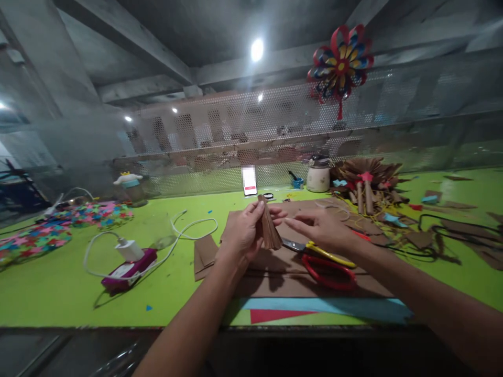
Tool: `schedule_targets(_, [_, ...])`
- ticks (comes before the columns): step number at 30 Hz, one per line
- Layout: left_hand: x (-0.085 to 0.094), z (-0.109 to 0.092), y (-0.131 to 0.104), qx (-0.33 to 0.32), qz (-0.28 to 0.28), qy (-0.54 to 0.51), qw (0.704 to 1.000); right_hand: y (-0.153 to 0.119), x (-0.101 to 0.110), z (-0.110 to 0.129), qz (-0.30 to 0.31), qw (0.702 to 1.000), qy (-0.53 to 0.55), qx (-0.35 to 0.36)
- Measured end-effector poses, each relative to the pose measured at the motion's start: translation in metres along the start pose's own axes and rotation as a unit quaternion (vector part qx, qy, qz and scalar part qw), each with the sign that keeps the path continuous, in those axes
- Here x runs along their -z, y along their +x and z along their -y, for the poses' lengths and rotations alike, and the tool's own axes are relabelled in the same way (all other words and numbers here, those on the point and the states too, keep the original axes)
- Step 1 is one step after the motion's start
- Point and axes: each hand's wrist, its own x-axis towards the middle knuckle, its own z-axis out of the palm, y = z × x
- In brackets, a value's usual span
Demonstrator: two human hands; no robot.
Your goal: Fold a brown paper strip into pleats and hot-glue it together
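My left hand (245, 228) grips a bundle of folded brown paper (269, 228), narrow at the top and fanned out at its lower end. Just right of the bundle, my right hand (320, 225) has its fingers apart and pointing left, with nothing seen between them. Below the right hand lie scissors (330, 275) with red and yellow handles, their blades toward the paper bundle. Brown paper sheets (255, 288) are spread beneath both hands. A light blue strip (326, 309) and a red piece (275, 315) lie along their front edge.
At left are a purple power block (129, 269) with a white charger (129, 250) and coloured stars (39, 241). Behind stand a phone (249, 183) and a white jar (318, 175). Brown paper fans (369, 183) and scraps lie at right.
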Motion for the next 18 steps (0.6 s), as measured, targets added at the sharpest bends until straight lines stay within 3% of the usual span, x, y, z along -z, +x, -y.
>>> schedule_targets(4, [-0.003, 0.000, -0.001, -0.022, -0.017, 0.004, 1.000, 0.012, -0.022, 0.010, 0.078, 0.988, 0.134, 0.009])
schedule_targets(9, [-0.005, 0.004, -0.001, -0.039, -0.029, 0.007, 0.999, 0.010, -0.046, 0.002, 0.075, 0.975, 0.208, -0.025])
schedule_targets(11, [-0.005, 0.007, 0.000, -0.031, -0.040, 0.008, 0.999, 0.007, -0.048, 0.000, 0.117, 0.951, 0.283, -0.051])
schedule_targets(14, [-0.003, 0.011, 0.002, 0.002, -0.067, 0.009, 0.998, 0.003, -0.048, -0.001, 0.178, 0.889, 0.409, -0.100])
schedule_targets(18, [-0.001, 0.016, 0.005, 0.050, -0.093, 0.013, 0.994, 0.001, -0.054, -0.006, 0.204, 0.837, 0.491, -0.130])
